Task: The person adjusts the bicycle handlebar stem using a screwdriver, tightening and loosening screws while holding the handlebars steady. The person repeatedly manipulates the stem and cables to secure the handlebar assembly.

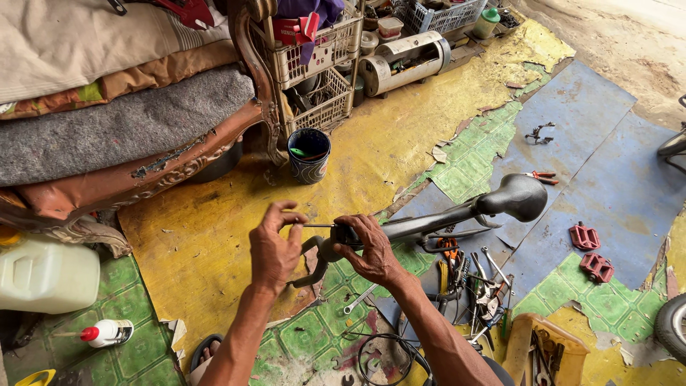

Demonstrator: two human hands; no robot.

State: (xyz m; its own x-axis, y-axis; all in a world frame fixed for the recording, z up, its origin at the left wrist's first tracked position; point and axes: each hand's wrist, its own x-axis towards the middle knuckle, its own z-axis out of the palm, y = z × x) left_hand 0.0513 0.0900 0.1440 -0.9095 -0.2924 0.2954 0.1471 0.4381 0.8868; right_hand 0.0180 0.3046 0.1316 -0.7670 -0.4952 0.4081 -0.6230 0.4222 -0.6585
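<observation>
Left hand raised above the floor, thumb and fingers pinched on a thin metal rod that runs sideways into a dark clamp. Right hand closed around that clamp, at the near end of a grey bicycle post. Post held level above the floor, rising to a black saddle at the far end. Below the right forearm, a scatter of wrenches and pliers on the patched floor covering. Further right, two red pedals. Beyond the hands, a dark pot beside stacked crates. Near left, a white jug.
</observation>
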